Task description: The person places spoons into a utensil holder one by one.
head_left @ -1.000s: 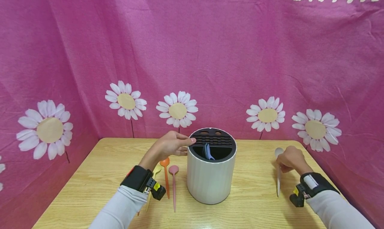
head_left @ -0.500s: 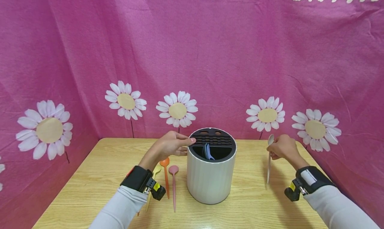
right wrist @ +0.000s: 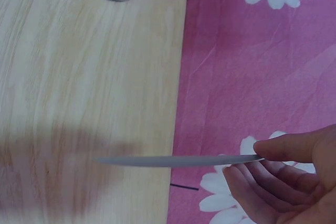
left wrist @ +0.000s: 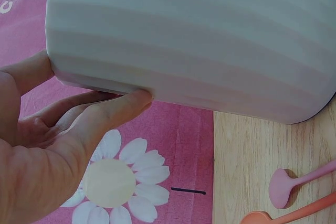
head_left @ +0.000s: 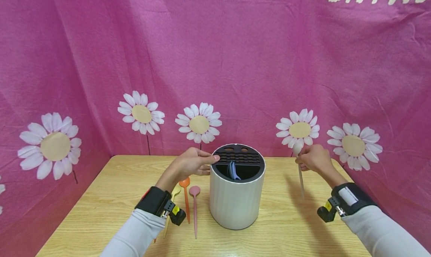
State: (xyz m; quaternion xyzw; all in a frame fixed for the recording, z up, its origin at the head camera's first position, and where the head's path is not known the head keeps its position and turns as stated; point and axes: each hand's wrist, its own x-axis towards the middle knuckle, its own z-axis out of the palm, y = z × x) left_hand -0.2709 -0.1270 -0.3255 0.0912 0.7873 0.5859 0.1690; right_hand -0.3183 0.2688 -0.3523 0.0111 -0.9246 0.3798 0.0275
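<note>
My right hand [head_left: 314, 159] pinches a whitish spoon [head_left: 300, 178] near its rounded head, between thumb and fingers. The spoon hangs over the right part of the table, handle down; the right wrist view shows the slim handle [right wrist: 163, 161] from its side. My left hand [head_left: 193, 161] rests against a white ribbed utensil holder [head_left: 235, 204], thumb at the black rim, fingers fairly straight along its outer wall [left wrist: 184, 40]. A blue-grey utensil [head_left: 232, 170] stands in the holder's large front opening. Slots and round holes fill the back of its black top [head_left: 242, 158].
Left of the holder lie a pink spoon [head_left: 195, 208], an orange spoon [head_left: 186, 201] and a yellow spoon [head_left: 175, 191], the last partly behind my left wrist. Part of another orange handle shows beside it. A pink cloth with daisies [head_left: 256, 81] hangs behind the wooden table [head_left: 279, 219].
My right hand has lifted the whitish spoon off the table and carried it up and to the left, toward the holder. The left hand and the holder have stayed put.
</note>
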